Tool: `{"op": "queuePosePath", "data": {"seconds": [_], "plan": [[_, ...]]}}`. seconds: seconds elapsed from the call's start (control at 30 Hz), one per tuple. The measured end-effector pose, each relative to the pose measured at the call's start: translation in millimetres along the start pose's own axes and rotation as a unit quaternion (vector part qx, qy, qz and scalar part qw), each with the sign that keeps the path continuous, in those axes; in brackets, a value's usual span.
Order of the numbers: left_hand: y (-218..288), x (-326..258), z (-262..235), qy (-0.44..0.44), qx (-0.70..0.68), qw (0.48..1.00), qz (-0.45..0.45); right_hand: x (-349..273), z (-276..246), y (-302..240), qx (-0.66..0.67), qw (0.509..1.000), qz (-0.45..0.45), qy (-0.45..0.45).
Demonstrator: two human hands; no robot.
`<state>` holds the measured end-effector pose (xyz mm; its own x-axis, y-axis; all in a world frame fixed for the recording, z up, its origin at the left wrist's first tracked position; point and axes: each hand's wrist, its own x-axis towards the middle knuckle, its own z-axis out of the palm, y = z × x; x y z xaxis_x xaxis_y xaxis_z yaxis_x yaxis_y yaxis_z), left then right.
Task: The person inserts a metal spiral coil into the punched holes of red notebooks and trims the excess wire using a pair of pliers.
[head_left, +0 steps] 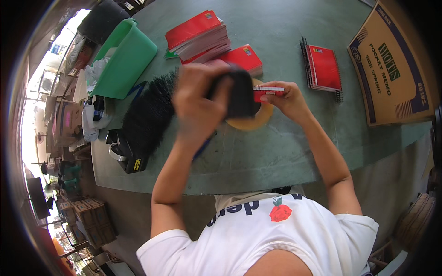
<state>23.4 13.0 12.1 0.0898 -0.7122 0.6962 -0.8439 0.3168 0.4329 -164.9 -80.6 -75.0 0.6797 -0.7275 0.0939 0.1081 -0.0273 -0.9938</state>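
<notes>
My left hand is closed around a dark, blocky black object, smeared by motion; its kind is unclear. My right hand pinches a thin red memo pad, seen edge-on with its white pages. The pad's left end meets or passes behind the black object. Below both hands lies a tan roll of tape, partly covered. Just beyond my left hand, a tall stack of red memo pads stands beside a lower red stack.
Black spiral binding coils heap at left, beside a black tape dispenser at the table edge. A green plastic bin stands behind them. Spiral-bound red memo books lie at right, near a large cardboard box. The table is green.
</notes>
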Motion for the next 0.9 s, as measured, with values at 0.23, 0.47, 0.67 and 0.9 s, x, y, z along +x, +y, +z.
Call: {"op": "queuePosePath", "data": {"seconds": [0.23,0.47,0.67,0.9], "plan": [[5,4,9,0.036,-0.016,0.998,0.047,2,3,-2,-0.028,0.999,-0.004,-0.025],[19,-13,14,-0.059,-0.073,0.995,-0.037,3,13,-2,0.054,0.997,-0.061,0.003],[33,-38,27,-0.127,-0.013,0.987,0.099,2,7,6,0.027,0.998,-0.054,0.010],[-13,-22,31,-0.152,0.024,0.984,0.093,-5,9,3,0.069,0.995,-0.077,0.006]]}}
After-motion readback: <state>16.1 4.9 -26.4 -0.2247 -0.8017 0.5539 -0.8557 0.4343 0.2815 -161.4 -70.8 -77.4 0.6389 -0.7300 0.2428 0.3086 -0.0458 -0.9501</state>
